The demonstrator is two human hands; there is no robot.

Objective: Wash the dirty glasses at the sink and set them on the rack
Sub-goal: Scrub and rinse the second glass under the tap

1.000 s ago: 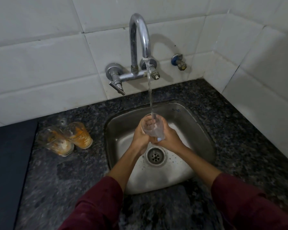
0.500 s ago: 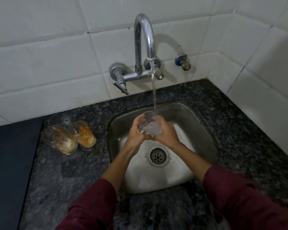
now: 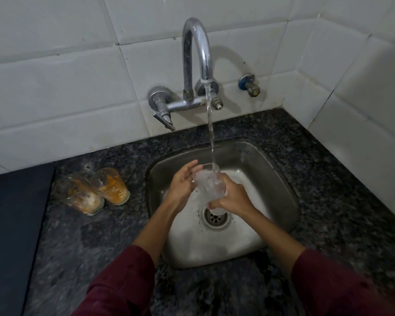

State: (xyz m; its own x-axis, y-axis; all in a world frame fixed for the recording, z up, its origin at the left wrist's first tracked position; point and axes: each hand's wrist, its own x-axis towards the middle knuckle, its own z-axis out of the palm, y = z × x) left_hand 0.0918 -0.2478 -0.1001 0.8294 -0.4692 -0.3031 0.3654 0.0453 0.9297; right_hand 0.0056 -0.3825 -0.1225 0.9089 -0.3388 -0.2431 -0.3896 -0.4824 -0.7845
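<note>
A clear glass [image 3: 209, 182] is held upright over the steel sink [image 3: 281, 192], its mouth under the stream from the curved tap [image 3: 195, 58]. My right hand [image 3: 234, 197] grips the glass around its lower part. My left hand [image 3: 183, 182] lies against the glass's left side with its fingers nearly straight. Two dirty glasses stand on the dark counter left of the sink: one with orange residue [image 3: 111, 185] and one with whitish and orange residue [image 3: 79, 193].
White tiled walls rise behind and to the right. A small valve [image 3: 249, 84] sticks out of the wall right of the tap. A dark flat panel [image 3: 12, 236] covers the counter's left side. The drain [image 3: 216, 218] lies below the hands.
The glass now stands upright under the stream instead of being cupped between both hands. My left hand's fingers have straightened and slid off to the glass's left side.
</note>
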